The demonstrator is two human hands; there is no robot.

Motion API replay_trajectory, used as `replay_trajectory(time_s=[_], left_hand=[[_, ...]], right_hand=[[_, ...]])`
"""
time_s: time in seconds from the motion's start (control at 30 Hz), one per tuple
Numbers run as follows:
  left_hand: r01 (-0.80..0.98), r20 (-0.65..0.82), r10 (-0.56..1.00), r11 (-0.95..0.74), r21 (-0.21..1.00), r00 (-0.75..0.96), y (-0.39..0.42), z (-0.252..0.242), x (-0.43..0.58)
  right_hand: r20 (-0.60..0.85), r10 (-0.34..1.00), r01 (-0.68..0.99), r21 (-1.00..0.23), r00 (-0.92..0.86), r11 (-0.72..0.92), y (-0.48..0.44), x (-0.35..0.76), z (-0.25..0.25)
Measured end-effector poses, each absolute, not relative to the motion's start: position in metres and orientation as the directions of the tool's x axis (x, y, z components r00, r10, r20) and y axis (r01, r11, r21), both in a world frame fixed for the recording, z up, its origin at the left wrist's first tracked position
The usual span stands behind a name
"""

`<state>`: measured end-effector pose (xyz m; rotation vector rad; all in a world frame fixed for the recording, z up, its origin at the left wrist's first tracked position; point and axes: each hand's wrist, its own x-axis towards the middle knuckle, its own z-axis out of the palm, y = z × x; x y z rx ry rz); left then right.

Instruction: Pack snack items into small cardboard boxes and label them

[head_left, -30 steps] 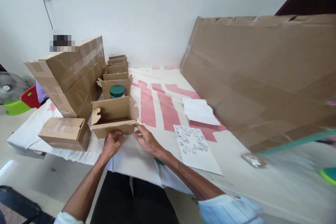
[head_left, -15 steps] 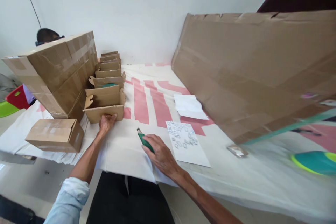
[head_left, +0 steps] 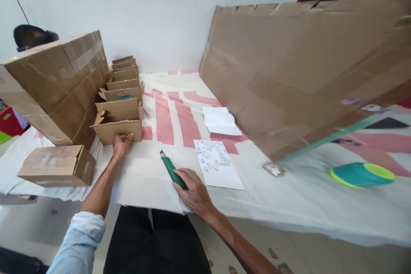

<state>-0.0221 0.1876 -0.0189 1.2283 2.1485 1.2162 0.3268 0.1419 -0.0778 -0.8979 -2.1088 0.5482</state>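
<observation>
My left hand (head_left: 121,143) rests with its fingers against the front wall of a small open cardboard box (head_left: 117,127), the nearest in a row of several open boxes (head_left: 123,81) running back toward the wall. My right hand (head_left: 193,189) lies near the table's front edge, fingers curled over the rear end of a green utility knife (head_left: 171,170) that lies on the white cloth with its tip pointing away from me. A sheet of stickers (head_left: 215,164) lies just right of the knife.
A large taped carton (head_left: 58,83) stands left of the box row, a small closed box (head_left: 56,164) in front of it. A big flattened cardboard sheet (head_left: 289,64) leans at right. White paper (head_left: 221,120), a small packet (head_left: 272,168) and a teal-green lid (head_left: 361,174) lie on the cloth. Another person's head (head_left: 30,35) shows behind the carton.
My left hand pushed the front box back against the row and stays on it. My right hand left the box, moved near the table edge and came to rest on the green knife.
</observation>
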Motion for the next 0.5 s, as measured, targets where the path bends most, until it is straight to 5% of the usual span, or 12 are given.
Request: replay_trajectory(time_s=[0.5], left_hand=[[0.483, 0.099, 0.817, 0.233, 0.844, -0.568, 0.1887, -0.0166, -0.0221]], right_hand=[[0.532, 0.717, 0.437, -0.569, -0.450, 0.697, 0.1436, 0.3233, -0.0807]])
